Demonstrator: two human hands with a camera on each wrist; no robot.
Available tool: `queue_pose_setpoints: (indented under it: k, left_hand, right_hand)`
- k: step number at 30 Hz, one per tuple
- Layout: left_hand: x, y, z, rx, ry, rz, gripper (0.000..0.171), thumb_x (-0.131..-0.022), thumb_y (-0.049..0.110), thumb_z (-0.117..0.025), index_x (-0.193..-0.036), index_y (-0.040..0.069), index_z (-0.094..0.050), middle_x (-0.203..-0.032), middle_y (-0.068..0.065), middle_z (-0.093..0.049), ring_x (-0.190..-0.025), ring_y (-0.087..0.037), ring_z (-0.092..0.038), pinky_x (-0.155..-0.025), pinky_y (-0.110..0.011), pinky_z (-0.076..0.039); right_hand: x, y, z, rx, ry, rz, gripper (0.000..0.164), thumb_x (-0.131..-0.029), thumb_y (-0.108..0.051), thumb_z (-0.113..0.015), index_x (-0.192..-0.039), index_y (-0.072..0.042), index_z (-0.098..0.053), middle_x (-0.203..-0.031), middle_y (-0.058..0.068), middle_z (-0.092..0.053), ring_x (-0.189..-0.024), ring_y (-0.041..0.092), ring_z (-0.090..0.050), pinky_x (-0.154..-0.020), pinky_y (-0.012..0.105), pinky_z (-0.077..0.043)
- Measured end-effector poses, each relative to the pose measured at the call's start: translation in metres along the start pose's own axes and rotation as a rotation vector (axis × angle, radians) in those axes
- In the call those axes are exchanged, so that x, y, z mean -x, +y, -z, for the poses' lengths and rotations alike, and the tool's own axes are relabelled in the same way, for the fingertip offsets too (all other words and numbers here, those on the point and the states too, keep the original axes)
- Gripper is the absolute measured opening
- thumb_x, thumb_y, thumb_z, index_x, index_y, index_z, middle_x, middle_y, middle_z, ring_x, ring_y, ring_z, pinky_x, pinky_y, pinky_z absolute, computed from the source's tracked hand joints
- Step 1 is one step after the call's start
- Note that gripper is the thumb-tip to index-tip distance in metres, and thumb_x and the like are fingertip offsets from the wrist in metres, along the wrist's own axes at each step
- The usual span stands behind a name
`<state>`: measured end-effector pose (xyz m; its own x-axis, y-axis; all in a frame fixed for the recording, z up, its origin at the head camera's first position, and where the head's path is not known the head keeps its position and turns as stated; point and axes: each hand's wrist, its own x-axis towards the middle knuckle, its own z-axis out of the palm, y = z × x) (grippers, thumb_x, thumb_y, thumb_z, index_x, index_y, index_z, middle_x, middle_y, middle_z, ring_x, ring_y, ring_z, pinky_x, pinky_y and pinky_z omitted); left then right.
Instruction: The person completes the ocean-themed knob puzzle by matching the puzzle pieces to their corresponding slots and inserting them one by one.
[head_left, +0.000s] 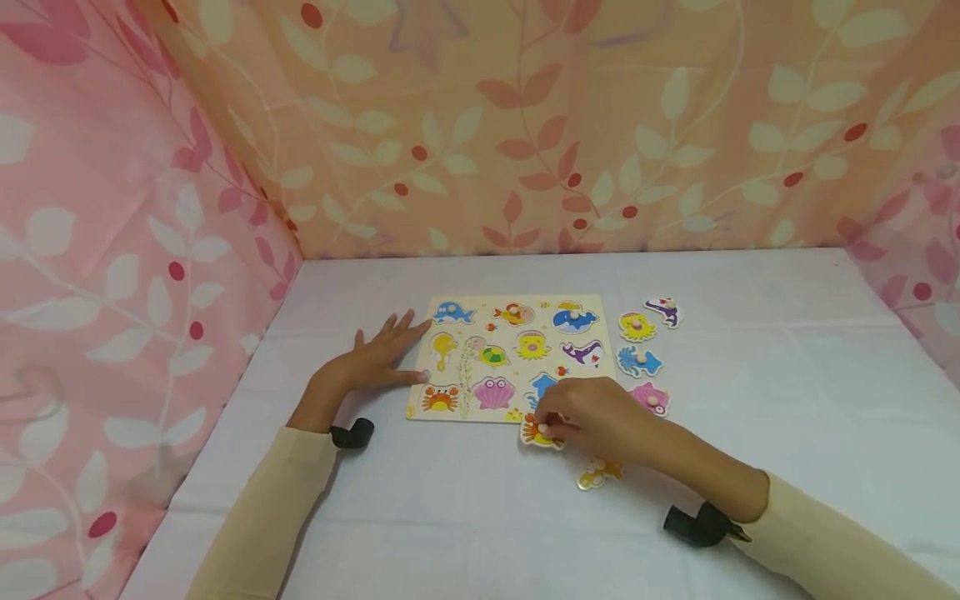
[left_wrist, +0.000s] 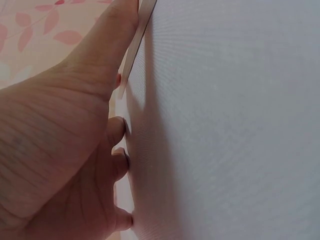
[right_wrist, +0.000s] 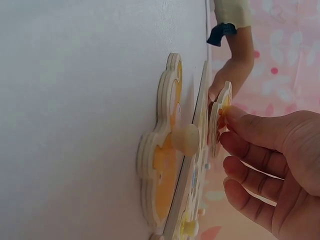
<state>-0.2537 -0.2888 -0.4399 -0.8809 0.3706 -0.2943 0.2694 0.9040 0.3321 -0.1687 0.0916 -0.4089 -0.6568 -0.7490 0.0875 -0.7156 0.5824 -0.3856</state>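
Orange-painted, the crab piece [head_left: 531, 433] hung at the board [head_left: 483, 308]'s near edge, apparently pinched by its knob [head_left: 543, 427] in the right grip [head_left: 600, 417], while the left grip [head_left: 378, 362], spread loosely, touched the board, likely steadying it.

Patterned fabric drapes stand on 3 sides of the surface [head_left: 787, 350]. The back drape [head_left: 450, 83] is peach-orange, printed with cream and coral leaves and red berries on curling stems. The left drape [head_left: 75, 208] is pink, with white and deeper pink leaves; the right drape [head_left: 930, 200] carries a similar pink print. A faintly creased white cloth [head_left: 465, 517] covers the surface. The light is soft.
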Motion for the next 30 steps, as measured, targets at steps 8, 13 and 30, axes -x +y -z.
queue_pose_setpoints:
  k: [8, 13, 30]
  left_hand:
    - [0.001, 0.000, 0.001, -0.009, 0.008, -0.008, 0.104, -0.083, 0.074, -0.064, -0.163, 0.039, -0.009, -0.171, -0.004, 0.005, -0.156, -0.034, 0.011, -0.110, -0.078, 0.009]
    - [-0.001, 0.000, 0.000, -0.023, -0.002, -0.010, 0.104, -0.083, 0.075, -0.063, -0.164, 0.039, -0.008, -0.171, -0.005, 0.006, -0.156, -0.035, 0.011, -0.109, -0.078, 0.009]
    - [0.000, 0.002, 0.002, -0.015, -0.003, -0.019, 0.098, -0.089, 0.072, -0.059, -0.164, 0.035, -0.009, -0.171, -0.006, 0.007, -0.155, -0.035, 0.011, -0.108, -0.080, 0.008]
  right_hand:
    - [-0.022, -0.006, 0.004, 0.017, -0.009, 0.077, 0.013, -0.086, -0.025, -0.083, -0.098, -0.023, -0.077, -0.087, -0.016, -0.068, -0.081, 0.003, -0.058, -0.074, 0.021, -0.053]
    - [-0.037, -0.009, 0.005, 0.027, -0.018, 0.100, 0.012, -0.087, -0.025, -0.083, -0.097, -0.023, -0.078, -0.089, -0.015, -0.070, -0.082, 0.003, -0.060, -0.076, 0.021, -0.053]
    - [-0.092, -0.023, -0.002, 0.076, -0.062, 0.146, 0.004, -0.091, -0.027, -0.079, -0.092, -0.024, -0.076, -0.077, -0.017, -0.062, -0.072, 0.004, -0.055, -0.065, 0.022, -0.047]
